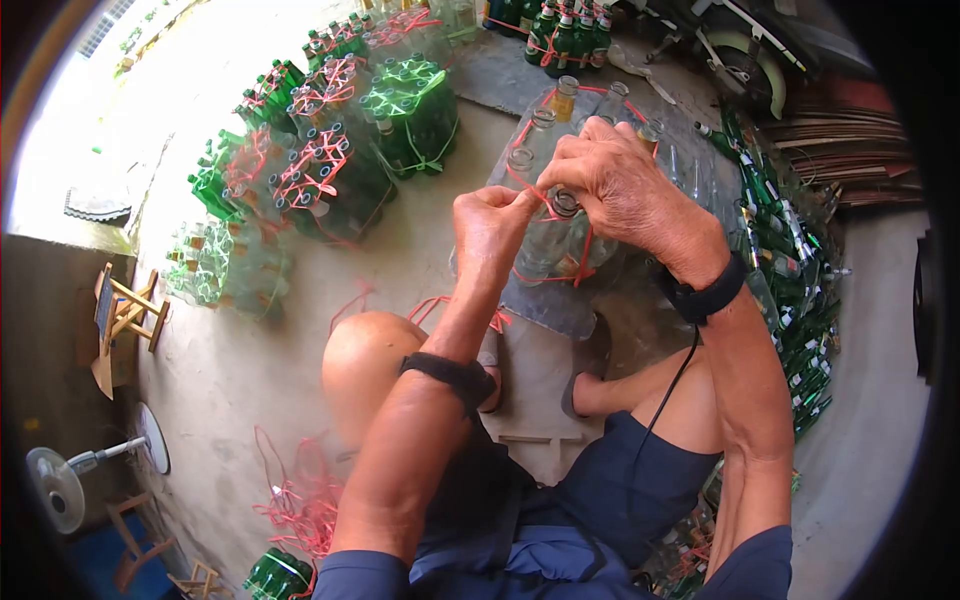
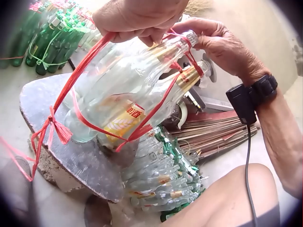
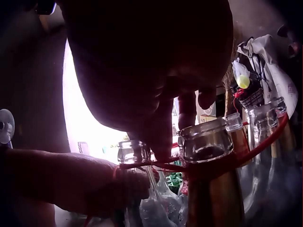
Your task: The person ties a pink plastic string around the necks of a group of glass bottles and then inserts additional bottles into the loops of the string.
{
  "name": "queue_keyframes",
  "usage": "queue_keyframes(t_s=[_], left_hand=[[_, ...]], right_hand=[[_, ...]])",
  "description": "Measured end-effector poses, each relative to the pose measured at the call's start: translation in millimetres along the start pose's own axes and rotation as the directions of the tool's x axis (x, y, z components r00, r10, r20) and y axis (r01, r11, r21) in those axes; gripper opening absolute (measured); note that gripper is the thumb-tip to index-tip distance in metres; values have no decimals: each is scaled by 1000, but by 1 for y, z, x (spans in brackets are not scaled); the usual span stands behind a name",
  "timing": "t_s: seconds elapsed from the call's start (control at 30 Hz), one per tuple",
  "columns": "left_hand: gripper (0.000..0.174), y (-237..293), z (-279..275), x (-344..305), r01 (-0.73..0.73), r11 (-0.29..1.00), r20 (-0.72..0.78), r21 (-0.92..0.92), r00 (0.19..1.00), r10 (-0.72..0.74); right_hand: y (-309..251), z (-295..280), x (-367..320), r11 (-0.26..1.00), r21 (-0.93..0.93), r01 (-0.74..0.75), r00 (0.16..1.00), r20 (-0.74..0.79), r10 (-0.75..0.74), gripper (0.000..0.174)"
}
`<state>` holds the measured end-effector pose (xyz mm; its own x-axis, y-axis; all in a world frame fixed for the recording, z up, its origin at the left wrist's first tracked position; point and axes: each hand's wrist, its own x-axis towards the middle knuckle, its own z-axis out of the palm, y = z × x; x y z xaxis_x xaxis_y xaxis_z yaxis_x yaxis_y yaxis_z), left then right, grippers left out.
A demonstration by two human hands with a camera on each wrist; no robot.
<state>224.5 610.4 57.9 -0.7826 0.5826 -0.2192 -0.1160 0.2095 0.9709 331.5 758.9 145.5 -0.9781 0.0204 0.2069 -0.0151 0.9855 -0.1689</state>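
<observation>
Concrete floor [image 1: 250, 350], green bottle bundles [image 1: 330, 170] toward its far left edge. Clear bottles [image 1: 545, 240] stand on grey slab [image 1: 550, 310], by its near edge. Left hand [image 1: 490, 228] pinches red string [image 1: 527, 188]; right hand [image 1: 620, 180] curls over the necks, holding string. Left wrist: string loops the bottles, knot at slab's left edge. Right wrist: dark; right fingers [image 3: 165, 137] on string between two bottle mouths.

Cut off by the top edge, left-wrist view: left hand [image 2: 137, 16]. Backlit to near black, right-wrist view: right hand [image 3: 151, 61], grip unreadable. Hidden under the fingers [image 1: 505, 205], head view: ends of the red string [image 1: 533, 192]. Too small to count: heaped bottles [image 1: 800, 300] beside the right forearm.
</observation>
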Motion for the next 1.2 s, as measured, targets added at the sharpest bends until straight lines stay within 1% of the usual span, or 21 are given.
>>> queue_keyframes(t_s=[0.03,0.07,0.13,0.17,0.23,0.37,0.47,0.53,0.57,0.63,0.67,0.73,0.77,0.83,0.87,0.9,0.93,1.07,1.13,1.17,1.2], left_hand=[[31,-4,1,2,-14,1000,-13,-21,1000,14],[31,-7,3,3,-14,1000,-15,-27,1000,13],[35,-10,4,5,-3,1000,-54,-4,999,3],[35,-11,6,5,-4,1000,-56,-10,998,3],[36,-12,8,5,-14,1000,-77,-13,997,13],[36,-12,8,5,3,1000,-74,1,997,-3],[37,-11,9,5,-6,1000,-78,9,997,6],[37,-11,9,5,20,1000,-66,3,998,-20],[37,-11,10,5,21,1000,-66,0,998,-20],[47,-12,12,6,26,999,-69,-19,997,-28],[47,-13,13,7,27,999,-67,-22,997,-28],[48,-13,14,7,18,999,-73,-43,997,-21],[48,-14,13,6,20,999,-75,-44,997,-24],[46,-11,13,5,-14,999,-63,-42,998,11],[46,-11,13,5,-13,999,-64,-44,998,10],[46,-12,13,6,-21,998,-58,-54,998,18],[45,-13,14,7,-29,998,-51,-63,998,26],[44,-11,13,7,-33,996,-36,-86,999,30],[39,-8,12,5,-40,996,-12,-79,999,39],[39,-7,12,3,-41,996,-11,-81,999,40],[34,-5,12,1,-70,994,2,-86,998,70]], right_hand=[[2,-1,3,999,-34,20,999,49,-18,28],[4,-2,6,999,-38,23,998,53,-21,28],[8,-5,8,998,-36,59,987,155,-53,34],[7,-6,10,997,-39,63,986,157,-56,34],[4,-8,12,992,-103,78,976,210,-55,39],[3,-11,17,990,-116,83,963,267,-49,39],[5,-12,19,985,-141,102,961,270,-61,35],[3,-16,21,975,-183,124,959,274,-71,28],[1,-21,24,975,-184,125,958,276,-71,28],[-4,-32,31,970,-219,102,897,441,6,34],[-2,-32,32,970,-221,102,897,443,7,34],[4,-31,32,971,-189,144,924,378,-64,27],[5,-31,31,971,-187,146,923,380,-65,27],[7,-33,31,953,-186,238,933,317,-171,13],[7,-35,32,953,-186,239,932,318,-172,13],[7,-38,33,941,-214,263,932,307,-191,9],[8,-42,33,927,-243,286,932,296,-210,10],[12,-53,30,938,-228,261,927,329,-178,16],[15,-54,27,957,-235,168,944,319,-87,17],[16,-55,25,957,-237,168,944,320,-87,17],[19,-56,23,974,-187,130,950,304,-69,19]])
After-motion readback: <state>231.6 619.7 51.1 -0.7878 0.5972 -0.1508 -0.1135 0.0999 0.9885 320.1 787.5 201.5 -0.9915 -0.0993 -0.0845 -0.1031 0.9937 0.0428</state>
